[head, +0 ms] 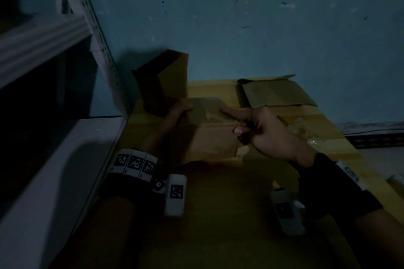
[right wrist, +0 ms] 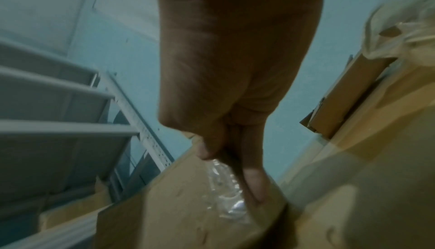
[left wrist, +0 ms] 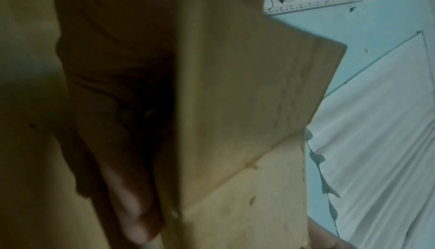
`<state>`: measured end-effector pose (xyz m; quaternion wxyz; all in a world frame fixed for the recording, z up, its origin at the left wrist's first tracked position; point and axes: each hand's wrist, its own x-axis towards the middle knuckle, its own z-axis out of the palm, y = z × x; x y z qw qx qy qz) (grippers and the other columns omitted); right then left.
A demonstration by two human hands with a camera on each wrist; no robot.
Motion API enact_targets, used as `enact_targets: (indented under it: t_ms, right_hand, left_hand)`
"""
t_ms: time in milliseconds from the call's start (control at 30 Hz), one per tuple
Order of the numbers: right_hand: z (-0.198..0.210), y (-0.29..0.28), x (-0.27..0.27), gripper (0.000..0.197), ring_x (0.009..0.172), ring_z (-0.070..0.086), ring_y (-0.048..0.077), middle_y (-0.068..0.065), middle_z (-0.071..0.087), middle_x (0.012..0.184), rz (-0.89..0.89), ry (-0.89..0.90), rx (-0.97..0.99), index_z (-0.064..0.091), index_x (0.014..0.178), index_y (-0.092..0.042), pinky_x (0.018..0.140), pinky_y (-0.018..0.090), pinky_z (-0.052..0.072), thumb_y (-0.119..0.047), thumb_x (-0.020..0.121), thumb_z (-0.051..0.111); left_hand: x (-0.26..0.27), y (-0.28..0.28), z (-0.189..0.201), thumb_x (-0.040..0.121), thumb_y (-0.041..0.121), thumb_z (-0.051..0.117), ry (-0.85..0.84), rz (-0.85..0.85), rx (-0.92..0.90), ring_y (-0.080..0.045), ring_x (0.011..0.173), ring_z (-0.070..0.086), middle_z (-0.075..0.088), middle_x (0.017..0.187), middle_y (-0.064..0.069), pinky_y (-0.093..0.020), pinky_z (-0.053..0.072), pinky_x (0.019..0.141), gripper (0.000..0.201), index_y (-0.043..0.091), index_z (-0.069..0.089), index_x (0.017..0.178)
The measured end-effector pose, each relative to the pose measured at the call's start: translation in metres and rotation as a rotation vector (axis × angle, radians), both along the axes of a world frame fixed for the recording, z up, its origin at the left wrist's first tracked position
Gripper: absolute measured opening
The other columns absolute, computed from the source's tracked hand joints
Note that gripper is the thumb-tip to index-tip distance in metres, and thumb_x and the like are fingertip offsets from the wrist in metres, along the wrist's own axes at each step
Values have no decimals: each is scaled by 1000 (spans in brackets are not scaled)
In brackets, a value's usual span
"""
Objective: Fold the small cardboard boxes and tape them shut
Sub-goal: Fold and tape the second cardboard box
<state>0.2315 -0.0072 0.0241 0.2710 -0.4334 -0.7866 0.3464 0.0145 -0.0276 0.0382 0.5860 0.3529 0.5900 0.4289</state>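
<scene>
A small brown cardboard box (head: 207, 135) stands on a larger cardboard surface in the middle of the head view, with a strip of clear tape (head: 209, 113) across its closed top. My left hand (head: 175, 116) grips its left side, thumb on the top edge; in the left wrist view its fingers (left wrist: 132, 206) lie along the box wall (left wrist: 247, 104). My right hand (head: 269, 131) reaches in from the right, index finger straight and pressing the tape. In the right wrist view its fingertips (right wrist: 254, 178) press wrinkled tape (right wrist: 226, 193) onto the box (right wrist: 176, 215).
A grey metal shelf rack (head: 54, 116) fills the left side. Behind the box stands an open dark box (head: 166, 81), and a flattened box (head: 275, 94) lies at the back right. Crumpled clear plastic (head: 301, 129) lies to the right. A blue wall (head: 262, 28) is behind.
</scene>
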Motion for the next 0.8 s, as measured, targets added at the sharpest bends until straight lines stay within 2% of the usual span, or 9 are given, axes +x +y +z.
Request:
enact_targets:
  t_ms: [133, 267, 333, 400, 500, 567, 633, 733, 800]
  right_hand:
    - [2, -4, 2, 57, 104, 67, 1, -10, 68, 124, 23, 45, -64, 45, 149, -30, 86, 26, 59, -25, 95, 65]
    - [8, -9, -3, 84, 93, 67, -2, -11, 68, 121, -28, -15, -47, 44, 149, -32, 75, 17, 52, -57, 73, 70]
    - [5, -7, -7, 88, 94, 66, 1, -8, 69, 119, -69, -57, -10, 43, 150, -32, 75, 20, 50, -51, 72, 78]
    - [1, -5, -11, 83, 90, 63, -5, -8, 71, 114, -77, -81, 29, 42, 152, -27, 71, 12, 46, -40, 79, 80]
    - [3, -5, -13, 71, 63, 57, -18, -29, 62, 71, -47, -75, 4, 40, 152, -22, 57, 5, 41, -26, 89, 73]
    - [4, -4, -11, 65, 61, 55, -21, -37, 57, 57, -12, -76, -8, 38, 152, -20, 59, 4, 41, -20, 94, 67]
    - [5, -3, -9, 61, 65, 55, -21, -34, 58, 64, 13, -83, 11, 38, 153, -21, 62, 5, 42, -16, 97, 63]
    - [5, -2, -6, 57, 69, 56, -19, -27, 56, 83, 11, -117, 47, 40, 152, -22, 61, 7, 43, -10, 100, 59]
    - [4, -2, -4, 55, 67, 59, -14, -25, 58, 81, 6, -135, 68, 42, 150, -23, 61, 10, 46, -6, 100, 56]
  left_hand:
    - [0, 9, 0, 98, 28, 52, 77, 64, 16, -12, 73, 50, 52, 85, -1, -21, 45, 59, 14, 16, 54, 93]
    - [4, 13, -3, 94, 38, 58, 8, 7, -34, -28, 97, 60, 61, 109, -13, -34, 49, 83, 33, 14, 53, 115]
    - [7, 15, -2, 93, 39, 57, 15, 11, -28, -30, 102, 58, 59, 123, -18, -36, 47, 85, 41, 13, 53, 125]
    - [5, 20, -7, 96, 33, 54, 19, 11, 21, -26, 96, 57, 59, 119, -18, -32, 45, 81, 39, 10, 52, 128]
    - [-1, 13, -7, 99, 28, 51, 70, 41, 40, -11, 79, 50, 52, 93, 2, -19, 47, 68, 16, 15, 53, 109]
    - [-8, 11, -12, 95, 36, 58, 33, 19, 33, -13, 87, 60, 63, 104, -1, -27, 53, 82, 20, 18, 61, 104]
    - [-14, 10, -16, 91, 44, 63, -4, 14, 23, -17, 95, 66, 68, 116, -3, -39, 54, 92, 31, 20, 65, 111]
    - [-10, 13, -13, 98, 32, 56, -12, 39, 4, -19, 103, 59, 60, 117, -2, -29, 48, 90, 22, 19, 58, 115]
    - [-6, 16, -11, 97, 32, 56, 67, 16, 28, -22, 101, 54, 55, 114, -6, -28, 43, 81, 33, 13, 52, 124]
